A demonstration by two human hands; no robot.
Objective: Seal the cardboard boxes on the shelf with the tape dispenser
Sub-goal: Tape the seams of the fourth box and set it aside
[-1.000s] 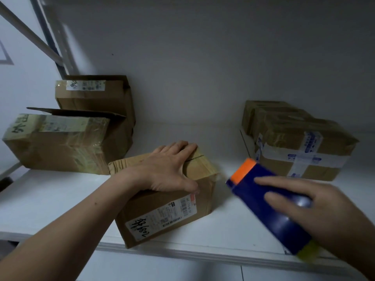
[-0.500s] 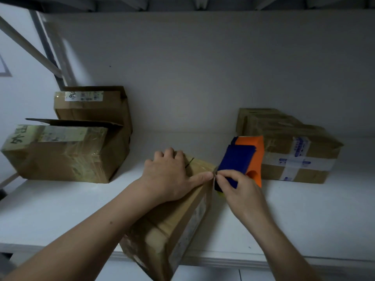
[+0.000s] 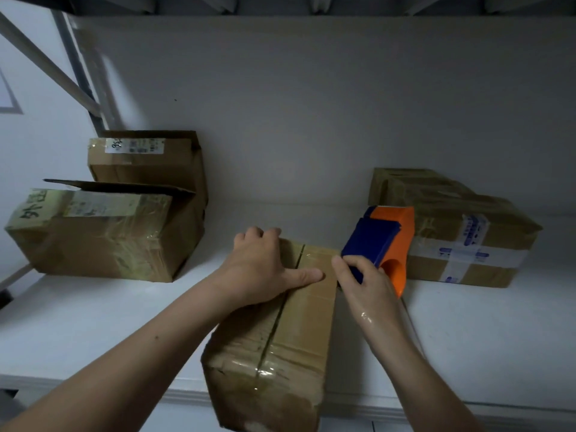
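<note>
A brown cardboard box (image 3: 290,344) lies lengthwise on the white shelf (image 3: 467,338), its near end hanging over the front edge. My left hand (image 3: 265,269) presses flat on the box's far top, thumb stretched along the right flap beside the centre seam. My right hand (image 3: 367,285) grips the blue and orange tape dispenser (image 3: 383,241) right at the box's far right edge. A strip of clear tape shines along my right wrist and trails down toward the shelf.
Two cardboard boxes (image 3: 106,232) stand at the left, the front one with a raised flap. Taped boxes (image 3: 461,232) sit at the right against the grey back wall. A slanted metal brace (image 3: 50,67) crosses the upper left.
The box has been turned and laid lengthwise, seam up, its end now over the shelf edge. My right hand brought the dispenser from the lower right to the box's far right edge.
</note>
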